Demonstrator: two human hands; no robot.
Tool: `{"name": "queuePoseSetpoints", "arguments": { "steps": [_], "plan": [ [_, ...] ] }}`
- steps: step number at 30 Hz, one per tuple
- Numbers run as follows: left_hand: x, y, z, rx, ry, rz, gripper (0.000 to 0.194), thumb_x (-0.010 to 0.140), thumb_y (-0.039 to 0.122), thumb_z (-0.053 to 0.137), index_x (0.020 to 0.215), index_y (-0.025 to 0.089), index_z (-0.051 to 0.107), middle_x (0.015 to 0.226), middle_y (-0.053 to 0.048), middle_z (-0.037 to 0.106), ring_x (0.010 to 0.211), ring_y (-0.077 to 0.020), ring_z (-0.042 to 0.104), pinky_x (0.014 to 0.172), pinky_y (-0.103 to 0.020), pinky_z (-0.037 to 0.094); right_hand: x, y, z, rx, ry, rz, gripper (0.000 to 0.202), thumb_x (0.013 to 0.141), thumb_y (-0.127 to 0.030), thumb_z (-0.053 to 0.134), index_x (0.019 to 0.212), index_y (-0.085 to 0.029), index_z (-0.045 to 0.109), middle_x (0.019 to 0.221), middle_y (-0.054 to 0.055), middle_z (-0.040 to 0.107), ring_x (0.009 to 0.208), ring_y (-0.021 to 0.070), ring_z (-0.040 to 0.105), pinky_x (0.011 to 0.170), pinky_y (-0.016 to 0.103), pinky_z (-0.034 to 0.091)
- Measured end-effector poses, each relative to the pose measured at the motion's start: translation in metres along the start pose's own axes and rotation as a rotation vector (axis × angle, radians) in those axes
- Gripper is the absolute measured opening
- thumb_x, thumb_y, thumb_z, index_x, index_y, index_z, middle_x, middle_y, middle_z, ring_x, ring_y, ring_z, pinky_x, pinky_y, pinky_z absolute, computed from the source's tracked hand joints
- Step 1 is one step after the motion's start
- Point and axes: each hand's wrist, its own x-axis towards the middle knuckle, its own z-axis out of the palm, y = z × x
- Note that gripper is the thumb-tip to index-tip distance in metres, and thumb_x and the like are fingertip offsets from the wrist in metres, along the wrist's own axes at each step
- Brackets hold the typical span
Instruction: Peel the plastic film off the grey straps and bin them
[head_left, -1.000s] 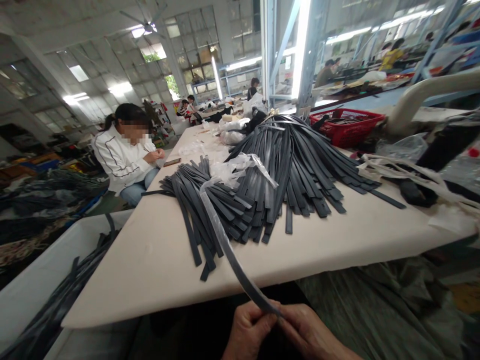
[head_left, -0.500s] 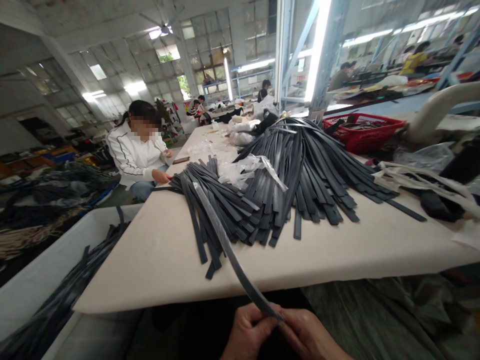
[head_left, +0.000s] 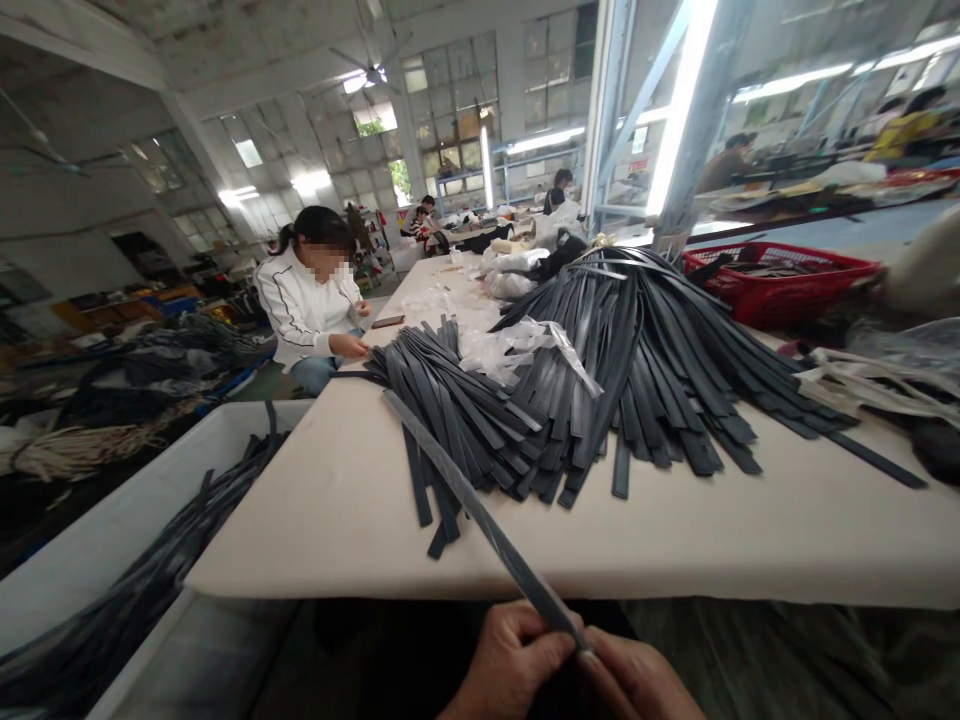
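Low at the table's front edge, a long dark grey strap (head_left: 487,522) is pinched between the fingers of my left hand (head_left: 514,655). My right hand (head_left: 637,668) is closed on the same strap just beside it, and the two hands almost touch. From my hands the strap rises over the edge, its far end above a heap of similar dark straps (head_left: 457,410). The strap's near end runs down by my right hand and is partly hidden. A larger fanned bundle of straps (head_left: 637,350) lies to the right of the heap.
The pale table (head_left: 322,520) carries clear plastic film (head_left: 502,345), a phone (head_left: 388,322) and a red basket (head_left: 795,280). A white bin (head_left: 82,545) with dark straps stands at left. A person in a white jacket (head_left: 300,310) sits at the far left edge, one hand near the straps.
The view has swung left, so the table and straps appear further right. Both my hands keep hold of the strap, whose raised length looks straighter now.
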Motion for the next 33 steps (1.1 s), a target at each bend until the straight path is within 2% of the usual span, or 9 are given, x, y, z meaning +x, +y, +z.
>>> {"name": "queuePoseSetpoints", "arguments": {
  "steps": [4, 6, 13, 16, 19, 23, 27, 30, 33],
  "plan": [
    [-0.005, 0.027, -0.011, 0.002, -0.004, -0.045, 0.038, 0.075, 0.045, 0.074, 0.088, 0.01, 0.081, 0.079, -0.007, 0.07, 0.079, -0.021, 0.06, 0.077, -0.032, 0.046, 0.009, 0.001, -0.026, -0.352, 0.359, -0.314, 0.032, 0.099, -0.026, 0.049, 0.13, -0.026, 0.06, 0.121, 0.008, 0.071, 0.101, 0.0195, 0.072, 0.083, 0.022, 0.059],
    [-0.008, 0.034, -0.013, -0.033, -0.037, -0.056, 0.032, 0.075, 0.039, 0.074, 0.086, 0.01, 0.08, 0.075, -0.005, 0.07, 0.073, -0.018, 0.058, 0.074, -0.03, 0.045, 0.019, -0.005, -0.037, -0.553, 0.426, -0.478, 0.036, 0.098, -0.02, 0.052, 0.133, -0.025, 0.059, 0.136, 0.013, 0.063, 0.116, 0.0221, 0.067, 0.093, 0.026, 0.057],
    [-0.024, 0.033, -0.016, -0.216, -0.181, -0.123, 0.026, 0.071, 0.035, 0.078, 0.082, 0.011, 0.08, 0.073, -0.007, 0.071, 0.07, -0.0183, 0.063, 0.074, -0.03, 0.046, 0.082, -0.061, -0.041, -0.555, -0.039, -0.86, 0.022, 0.101, -0.033, 0.054, 0.115, -0.024, 0.068, 0.122, 0.005, 0.072, 0.127, 0.0228, 0.059, 0.109, 0.035, 0.048],
    [-0.026, 0.025, -0.03, -0.247, -0.155, -0.12, 0.046, 0.077, 0.054, 0.074, 0.095, 0.011, 0.077, 0.086, -0.012, 0.075, 0.076, -0.022, 0.069, 0.072, -0.03, 0.049, 0.093, -0.07, -0.036, -0.279, -0.083, -0.815, 0.021, 0.103, -0.034, 0.051, 0.113, -0.022, 0.067, 0.112, 0.006, 0.075, 0.116, 0.0204, 0.065, 0.104, 0.032, 0.05],
    [-0.015, 0.027, -0.056, -0.507, 0.086, -0.09, 0.065, 0.078, 0.064, 0.07, 0.121, 0.014, 0.063, 0.108, -0.016, 0.074, 0.088, -0.0244, 0.073, 0.075, -0.031, 0.053, 0.08, -0.075, -0.041, 0.098, -0.114, -0.598, 0.028, 0.103, -0.044, 0.046, 0.108, -0.024, 0.067, 0.101, 0.006, 0.075, 0.098, 0.0195, 0.071, 0.091, 0.029, 0.055],
    [0.017, 0.064, -0.102, -0.806, 0.474, -0.012, 0.034, 0.099, 0.041, 0.05, 0.116, 0.012, 0.055, 0.105, -0.02, 0.074, 0.088, -0.0257, 0.074, 0.076, -0.037, 0.059, 0.044, -0.087, -0.061, 0.257, -0.324, -0.271, 0.037, 0.102, -0.05, 0.045, 0.101, -0.025, 0.072, 0.094, 0.008, 0.074, 0.091, 0.0225, 0.069, 0.087, 0.033, 0.053],
    [0.041, 0.1, -0.139, -0.9, 0.745, 0.208, 0.016, 0.102, 0.024, 0.044, 0.107, 0.015, 0.056, 0.089, -0.01, 0.074, 0.072, -0.0152, 0.073, 0.066, -0.025, 0.059, 0.029, -0.087, -0.062, 0.328, -0.526, -0.01, 0.046, 0.095, -0.057, 0.054, 0.088, -0.018, 0.077, 0.08, 0.008, 0.071, 0.075, 0.0201, 0.065, 0.071, 0.028, 0.05],
    [0.043, 0.102, -0.137, -0.887, 0.744, 0.266, 0.02, 0.102, 0.024, 0.043, 0.114, 0.018, 0.058, 0.087, -0.007, 0.074, 0.062, -0.0096, 0.068, 0.053, -0.015, 0.051, 0.038, -0.075, -0.045, 0.411, -0.495, 0.097, 0.047, 0.092, -0.058, 0.058, 0.085, -0.015, 0.077, 0.078, 0.006, 0.069, 0.074, 0.0195, 0.063, 0.072, 0.028, 0.049],
    [0.034, 0.085, -0.109, -0.768, 0.541, 0.196, 0.028, 0.101, 0.033, 0.047, 0.12, 0.017, 0.059, 0.082, -0.008, 0.074, 0.052, -0.0108, 0.063, 0.042, -0.015, 0.042, 0.056, -0.066, -0.029, 0.472, -0.234, 0.094, 0.04, 0.09, -0.055, 0.063, 0.09, -0.018, 0.078, 0.105, 0.01, 0.073, 0.099, 0.0266, 0.065, 0.089, 0.036, 0.049]
  ]
}}
